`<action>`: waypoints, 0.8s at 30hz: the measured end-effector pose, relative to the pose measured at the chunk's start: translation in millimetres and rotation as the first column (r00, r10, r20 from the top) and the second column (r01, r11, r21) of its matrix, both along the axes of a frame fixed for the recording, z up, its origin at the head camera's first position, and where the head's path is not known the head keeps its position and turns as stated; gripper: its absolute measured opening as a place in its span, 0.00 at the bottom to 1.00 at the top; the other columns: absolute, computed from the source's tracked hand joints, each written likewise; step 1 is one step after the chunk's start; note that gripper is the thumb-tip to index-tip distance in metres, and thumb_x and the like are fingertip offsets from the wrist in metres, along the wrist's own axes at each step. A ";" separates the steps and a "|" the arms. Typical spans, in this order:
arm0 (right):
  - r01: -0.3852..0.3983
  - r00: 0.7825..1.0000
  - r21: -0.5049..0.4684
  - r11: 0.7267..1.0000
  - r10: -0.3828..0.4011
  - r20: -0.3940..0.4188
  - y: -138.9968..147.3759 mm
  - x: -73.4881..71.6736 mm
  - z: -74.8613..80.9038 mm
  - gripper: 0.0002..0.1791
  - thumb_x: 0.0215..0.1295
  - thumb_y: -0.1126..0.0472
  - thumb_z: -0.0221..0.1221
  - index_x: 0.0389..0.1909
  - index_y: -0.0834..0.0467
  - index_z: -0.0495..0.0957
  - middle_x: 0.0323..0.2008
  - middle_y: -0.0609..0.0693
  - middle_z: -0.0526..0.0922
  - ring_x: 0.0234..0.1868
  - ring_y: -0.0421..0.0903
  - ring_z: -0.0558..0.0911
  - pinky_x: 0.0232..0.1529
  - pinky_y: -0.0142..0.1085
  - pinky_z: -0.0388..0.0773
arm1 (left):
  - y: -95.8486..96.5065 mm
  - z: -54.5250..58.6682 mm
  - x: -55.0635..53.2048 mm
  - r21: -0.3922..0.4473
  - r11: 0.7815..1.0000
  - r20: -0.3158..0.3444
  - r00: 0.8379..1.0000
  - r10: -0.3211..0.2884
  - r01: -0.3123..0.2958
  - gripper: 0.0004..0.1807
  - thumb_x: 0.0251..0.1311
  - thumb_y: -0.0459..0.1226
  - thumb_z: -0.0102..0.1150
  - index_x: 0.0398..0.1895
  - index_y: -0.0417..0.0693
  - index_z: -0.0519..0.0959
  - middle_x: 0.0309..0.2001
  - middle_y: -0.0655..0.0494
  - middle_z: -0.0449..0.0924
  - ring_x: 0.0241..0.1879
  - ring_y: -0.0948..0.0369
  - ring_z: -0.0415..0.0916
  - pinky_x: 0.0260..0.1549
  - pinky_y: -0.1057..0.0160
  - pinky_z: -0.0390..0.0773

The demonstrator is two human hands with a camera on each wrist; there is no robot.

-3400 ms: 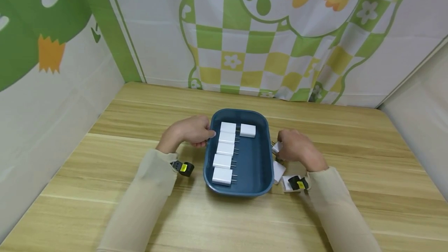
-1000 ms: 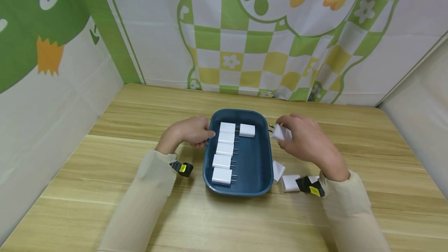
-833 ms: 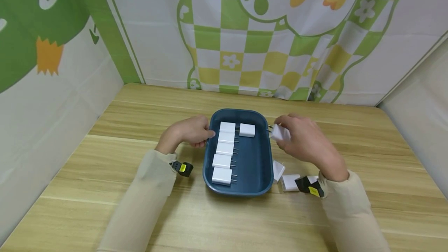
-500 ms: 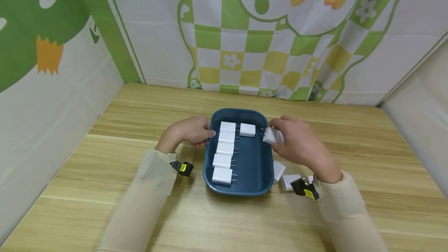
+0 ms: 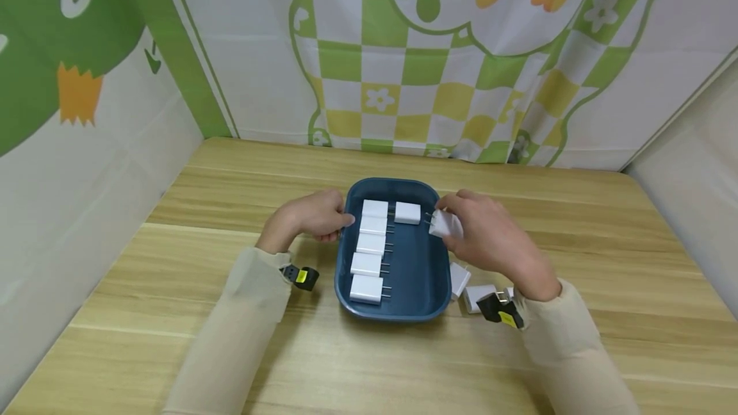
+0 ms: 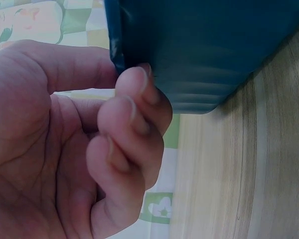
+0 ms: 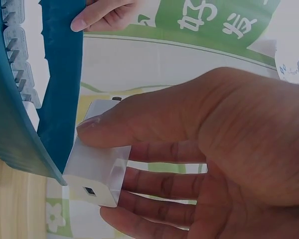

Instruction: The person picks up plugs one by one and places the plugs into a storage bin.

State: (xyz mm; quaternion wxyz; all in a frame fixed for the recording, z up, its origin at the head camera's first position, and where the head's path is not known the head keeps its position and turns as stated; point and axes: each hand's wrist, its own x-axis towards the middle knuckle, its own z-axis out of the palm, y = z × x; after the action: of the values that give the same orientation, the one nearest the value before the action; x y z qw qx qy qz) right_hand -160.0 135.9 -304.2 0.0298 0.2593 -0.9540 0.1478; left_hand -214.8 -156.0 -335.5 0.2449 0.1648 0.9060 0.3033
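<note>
A dark blue plastic tray (image 5: 412, 274) stands mid-table. Down its left side lies a column of several white charger plugs (image 5: 366, 264), prongs pointing right. One more white plug (image 5: 407, 213) sits at the upper right inside. My left hand (image 5: 317, 215) pinches the tray's left rim between thumb and curled fingers, as the left wrist view also shows. Over the tray's right rim, my right hand (image 5: 490, 232) holds a charger plug (image 7: 97, 159) between thumb and fingers, its prongs towards the tray. A small port shows on the plug's end in the right wrist view.
To the right of the tray, loose white plugs (image 5: 478, 298) lie on the wooden table (image 5: 300, 364), some partly hidden by the right wrist's black camera (image 5: 500, 309). Another black camera (image 5: 305, 278) is on the left wrist. A patterned curtain (image 5: 426, 82) hangs behind the table.
My right hand has picked a plug up from the pile beside the tray, raised it, and moved it left over the rim. The left hand has stayed on the tray.
</note>
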 end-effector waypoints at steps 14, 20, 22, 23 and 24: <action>-0.079 0.997 0.043 0.996 0.080 -0.017 -10.2 -13.7 2.3 0.20 0.57 0.68 0.67 0.52 0.63 0.81 0.42 0.56 0.81 0.35 0.52 0.78 0.36 0.46 0.75 | -1.0 0.2 0.5 0.005 1.000 -0.012 1.000 -0.003 0.003 0.23 0.75 0.36 0.51 0.17 0.41 0.78 0.17 0.53 0.75 0.15 0.63 0.69 0.18 0.68 0.70; -0.113 0.993 0.070 0.991 0.110 0.051 -18.6 -27.1 3.8 0.20 0.58 0.68 0.67 0.53 0.63 0.81 0.45 0.57 0.82 0.38 0.52 0.79 0.38 0.44 0.77 | -1.3 0.2 0.6 -0.003 1.000 -0.016 1.000 -0.001 0.001 0.23 0.75 0.36 0.51 0.18 0.41 0.78 0.17 0.53 0.76 0.16 0.63 0.70 0.19 0.68 0.70; -0.121 0.991 0.088 0.989 0.115 0.070 -21.8 -31.1 4.4 0.21 0.58 0.68 0.67 0.54 0.63 0.81 0.45 0.57 0.82 0.38 0.52 0.79 0.38 0.44 0.77 | -1.3 -0.4 0.4 -0.003 1.000 -0.016 1.000 -0.003 0.003 0.22 0.75 0.36 0.51 0.18 0.41 0.78 0.17 0.53 0.76 0.16 0.62 0.70 0.19 0.67 0.71; -0.124 0.990 0.102 0.987 0.117 0.075 -23.6 -32.9 4.9 0.21 0.58 0.68 0.67 0.54 0.63 0.81 0.45 0.57 0.82 0.39 0.52 0.79 0.39 0.44 0.77 | -1.2 -0.4 0.4 -0.003 1.000 -0.015 1.000 -0.003 0.003 0.22 0.75 0.36 0.51 0.18 0.41 0.78 0.17 0.53 0.76 0.16 0.62 0.70 0.19 0.67 0.71; -0.128 0.990 0.115 0.985 0.119 0.080 -25.5 -34.5 5.5 0.21 0.58 0.68 0.67 0.54 0.64 0.81 0.46 0.58 0.82 0.40 0.53 0.80 0.39 0.45 0.77 | -1.2 -0.3 0.4 -0.003 1.000 -0.014 1.000 -0.004 0.004 0.22 0.75 0.36 0.51 0.18 0.41 0.79 0.17 0.53 0.76 0.16 0.63 0.70 0.19 0.67 0.71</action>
State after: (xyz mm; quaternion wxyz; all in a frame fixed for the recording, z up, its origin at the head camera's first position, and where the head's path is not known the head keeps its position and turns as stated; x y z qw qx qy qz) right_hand -194.5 110.4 -298.7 -0.0300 0.3138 -0.9436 0.1013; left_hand -214.5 -157.2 -335.8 0.2396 0.1682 0.9078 0.3003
